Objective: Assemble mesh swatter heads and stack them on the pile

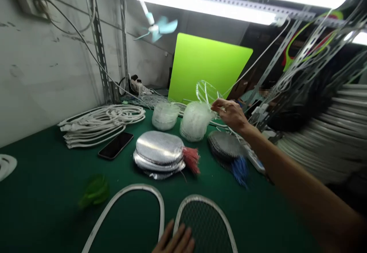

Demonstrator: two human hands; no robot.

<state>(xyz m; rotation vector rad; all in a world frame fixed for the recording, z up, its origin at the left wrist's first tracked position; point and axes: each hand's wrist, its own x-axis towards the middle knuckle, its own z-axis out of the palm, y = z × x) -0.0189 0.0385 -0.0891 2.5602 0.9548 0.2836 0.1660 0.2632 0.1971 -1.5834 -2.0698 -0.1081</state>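
My right hand (pixel 231 114) is raised above the far side of the green mat (pixel 51 176), pinching the edge of a clear plastic racket grid (pixel 207 92). Just below it sits a stack of clear grids (pixel 195 121), with a second clear stack (pixel 166 116) to its left. My left hand (pixel 174 239) lies at the bottom of the view, fingers spread, touching the rim of a white racket frame with dark mesh (pixel 203 222). Beside that hand lies an oval white frame (pixel 124 211) without mesh.
A stack of silver mesh panels with red wires (pixel 159 155) and a dark mesh stack with blue wires (pixel 225 150) lie mid-mat. White frames (pixel 100 125), a phone (pixel 116 145) and a green plastic piece (pixel 94 192) lie left. White frames (pixel 321 130) hang right; a green board (pixel 206 67) stands behind.
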